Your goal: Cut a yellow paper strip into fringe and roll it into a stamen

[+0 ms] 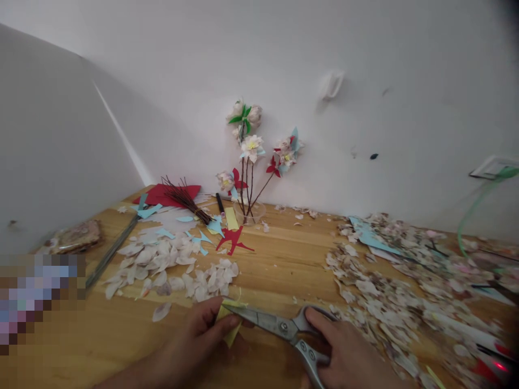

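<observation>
My left hand (206, 329) pinches a small piece of yellow paper (232, 336) near the bottom middle. The fingers of my right hand (344, 351) are in the handles of metal scissors (284, 326). Their blades point left and meet the top of the yellow paper, close to my left fingertips. A thin yellow strip sticks up at the paper's upper edge. Behind my left hand lie pale petals (213, 278) and a red paper scrap (235, 241).
Handmade flowers on brown stems (251, 181) stand in a clear holder (259, 212) by the wall. Bundled twigs (188, 202) lie over red paper (152, 195) at the back left. Many dried petals (381, 305) cover the right side. A packet (79, 236) sits far left.
</observation>
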`<state>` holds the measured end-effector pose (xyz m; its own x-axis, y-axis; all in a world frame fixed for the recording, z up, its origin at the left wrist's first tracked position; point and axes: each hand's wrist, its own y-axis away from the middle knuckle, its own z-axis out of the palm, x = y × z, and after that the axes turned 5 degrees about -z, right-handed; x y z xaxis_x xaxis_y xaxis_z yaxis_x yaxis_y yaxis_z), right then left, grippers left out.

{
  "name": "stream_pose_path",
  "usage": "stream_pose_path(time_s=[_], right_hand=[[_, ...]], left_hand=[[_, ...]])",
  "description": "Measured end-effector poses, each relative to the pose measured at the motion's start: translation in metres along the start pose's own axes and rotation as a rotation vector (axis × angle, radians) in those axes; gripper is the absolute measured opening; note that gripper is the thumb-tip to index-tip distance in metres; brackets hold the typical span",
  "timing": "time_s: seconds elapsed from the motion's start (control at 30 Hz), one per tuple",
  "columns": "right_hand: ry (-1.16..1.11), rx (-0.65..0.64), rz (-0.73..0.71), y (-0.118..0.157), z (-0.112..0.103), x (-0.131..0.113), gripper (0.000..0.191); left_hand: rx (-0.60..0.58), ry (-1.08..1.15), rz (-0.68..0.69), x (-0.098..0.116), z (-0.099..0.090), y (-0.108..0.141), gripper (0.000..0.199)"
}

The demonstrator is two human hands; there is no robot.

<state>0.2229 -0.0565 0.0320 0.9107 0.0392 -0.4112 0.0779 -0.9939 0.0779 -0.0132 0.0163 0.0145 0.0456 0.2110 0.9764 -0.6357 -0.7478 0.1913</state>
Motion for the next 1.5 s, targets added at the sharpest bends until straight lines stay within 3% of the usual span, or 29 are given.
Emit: stream_pose_path(time_s=[0.2, 0.47, 0.67, 0.93, 1.07, 1.2, 1.5], right_hand=[[-0.003, 0.009, -0.018, 0.0013, -0.0036, -0.0029, 0.020], [0.040, -0.022, 0.016, 0.0012, -0.0087, -0.0043, 0.036], [0.047, -0.050, -0.004, 0.0027, -0.0072, -0.0066, 0.046], [-0.026, -0.032, -0.074, 0.0032, -0.0021, -0.0023, 0.032], [-0.048, -0.022, -0.073, 0.0031, -0.0016, -0.0012, 0.036], [-0.067, -0.013, -0.073, 0.0038, -0.0007, -0.0019, 0.028], [-0.072, -0.006, -0.024, 0.0032, 0.0011, -0.0016, 0.040]], left_hand=[[-0.026, 0.005, 0.031, -0.0031, -0.0020, -0.0006, 0.024], [0.071, -0.152, 0.079, -0.0016, -0.0051, -0.0037, 0.021], [0.073, -0.107, 0.073, -0.0034, -0.0040, -0.0013, 0.023], [0.082, -0.142, 0.030, 0.0018, -0.0007, 0.0008, 0.024], [0.063, -0.111, 0.013, -0.0023, -0.0006, 0.0003, 0.024], [0.037, -0.045, 0.016, -0.0078, -0.0018, -0.0007, 0.021], [0.004, -0.047, 0.033, 0.0011, 0.0002, 0.0017, 0.024]])
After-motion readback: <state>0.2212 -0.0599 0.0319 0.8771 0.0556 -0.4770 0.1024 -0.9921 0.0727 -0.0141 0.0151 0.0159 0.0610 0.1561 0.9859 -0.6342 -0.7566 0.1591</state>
